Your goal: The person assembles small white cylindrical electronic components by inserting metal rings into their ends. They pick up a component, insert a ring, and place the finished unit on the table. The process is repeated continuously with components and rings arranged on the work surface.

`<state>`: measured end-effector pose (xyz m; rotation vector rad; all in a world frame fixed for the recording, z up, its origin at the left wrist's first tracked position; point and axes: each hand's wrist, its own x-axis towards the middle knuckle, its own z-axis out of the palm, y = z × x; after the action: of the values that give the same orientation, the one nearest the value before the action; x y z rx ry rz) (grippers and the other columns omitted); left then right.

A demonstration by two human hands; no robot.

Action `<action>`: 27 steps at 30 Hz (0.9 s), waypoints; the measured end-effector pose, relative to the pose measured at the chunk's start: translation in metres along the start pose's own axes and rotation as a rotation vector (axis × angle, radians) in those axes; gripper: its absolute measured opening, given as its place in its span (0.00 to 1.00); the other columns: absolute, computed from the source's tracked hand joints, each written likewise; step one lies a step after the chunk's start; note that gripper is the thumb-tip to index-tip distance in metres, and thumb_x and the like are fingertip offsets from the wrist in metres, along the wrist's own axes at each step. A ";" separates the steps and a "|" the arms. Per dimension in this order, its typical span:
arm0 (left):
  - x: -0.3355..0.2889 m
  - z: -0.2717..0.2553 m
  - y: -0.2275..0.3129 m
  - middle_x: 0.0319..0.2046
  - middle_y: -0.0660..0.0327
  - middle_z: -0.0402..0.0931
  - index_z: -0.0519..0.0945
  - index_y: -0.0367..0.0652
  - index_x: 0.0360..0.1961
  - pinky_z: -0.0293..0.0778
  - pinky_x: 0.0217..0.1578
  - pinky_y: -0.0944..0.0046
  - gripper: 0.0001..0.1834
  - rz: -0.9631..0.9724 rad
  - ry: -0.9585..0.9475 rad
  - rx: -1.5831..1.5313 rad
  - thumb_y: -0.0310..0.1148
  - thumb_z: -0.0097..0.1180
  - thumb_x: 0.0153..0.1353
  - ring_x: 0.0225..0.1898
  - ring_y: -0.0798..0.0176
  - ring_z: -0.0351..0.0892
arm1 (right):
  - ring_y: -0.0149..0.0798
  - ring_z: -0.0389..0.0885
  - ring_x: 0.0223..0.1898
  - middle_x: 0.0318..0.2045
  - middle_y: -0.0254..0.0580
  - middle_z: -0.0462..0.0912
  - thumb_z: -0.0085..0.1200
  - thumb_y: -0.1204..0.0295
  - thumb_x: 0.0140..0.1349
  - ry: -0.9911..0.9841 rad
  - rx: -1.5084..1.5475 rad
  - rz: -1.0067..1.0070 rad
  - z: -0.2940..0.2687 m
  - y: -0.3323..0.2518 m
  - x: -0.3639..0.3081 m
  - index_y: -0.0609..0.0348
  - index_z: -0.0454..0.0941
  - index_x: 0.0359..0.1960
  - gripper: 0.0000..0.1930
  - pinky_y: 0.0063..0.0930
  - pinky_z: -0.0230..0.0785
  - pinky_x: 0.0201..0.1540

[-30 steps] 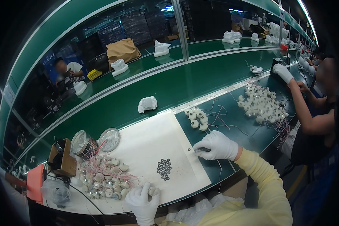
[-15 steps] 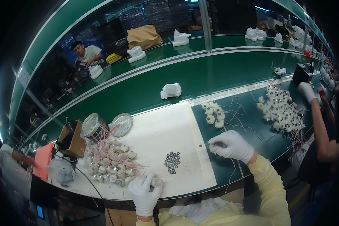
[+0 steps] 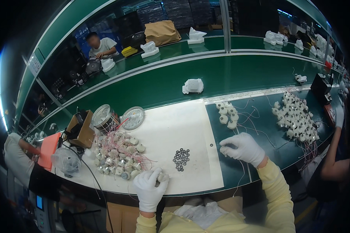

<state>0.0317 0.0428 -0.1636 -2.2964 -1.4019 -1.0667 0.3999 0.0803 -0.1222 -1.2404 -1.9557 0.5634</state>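
My left hand, in a white glove, is closed with thumb and fingertips pinching a small whitish rounded part at the near edge of the white sheet. My right hand, also gloved, is curled above the green worktop; what its fingers hold, if anything, is hidden. A thin wire trails below it. Between the hands lies a heap of small dark rings, and a single ring is nearer my right hand. Beside my left hand are piled small motor-like parts with red and white wires.
A group of white parts with dark tops lies beyond my right hand, a larger pile farther right. A tin, its lid and a cardboard box stand left. A white moulded piece sits on the green belt. Co-workers flank me.
The whole view has shifted a little. My hands keep nearly the same pose and place. At right, a co-worker's gloved hand has moved away from the black box.
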 end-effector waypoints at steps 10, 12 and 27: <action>-0.003 -0.001 -0.001 0.30 0.63 0.82 0.85 0.47 0.39 0.73 0.34 0.52 0.14 -0.040 -0.042 0.012 0.34 0.74 0.52 0.30 0.53 0.80 | 0.44 0.84 0.21 0.19 0.42 0.84 0.70 0.57 0.58 -0.002 -0.327 -0.273 0.001 0.000 -0.002 0.52 0.90 0.30 0.12 0.36 0.73 0.27; -0.002 -0.001 -0.001 0.29 0.63 0.82 0.85 0.47 0.40 0.73 0.34 0.52 0.14 -0.032 -0.046 0.006 0.34 0.74 0.52 0.30 0.53 0.80 | 0.44 0.84 0.21 0.19 0.42 0.84 0.70 0.57 0.58 0.010 -0.306 -0.275 0.003 0.002 -0.004 0.52 0.90 0.31 0.12 0.36 0.73 0.27; 0.002 -0.003 0.002 0.28 0.63 0.81 0.85 0.45 0.40 0.74 0.32 0.53 0.14 -0.006 -0.033 -0.003 0.33 0.74 0.52 0.28 0.54 0.80 | 0.47 0.85 0.23 0.21 0.45 0.85 0.69 0.57 0.59 0.029 -0.170 -0.216 0.005 0.009 -0.003 0.53 0.90 0.32 0.13 0.37 0.75 0.28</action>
<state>0.0323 0.0411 -0.1596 -2.3235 -1.4208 -1.0379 0.4024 0.0819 -0.1325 -1.1119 -2.1140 0.2736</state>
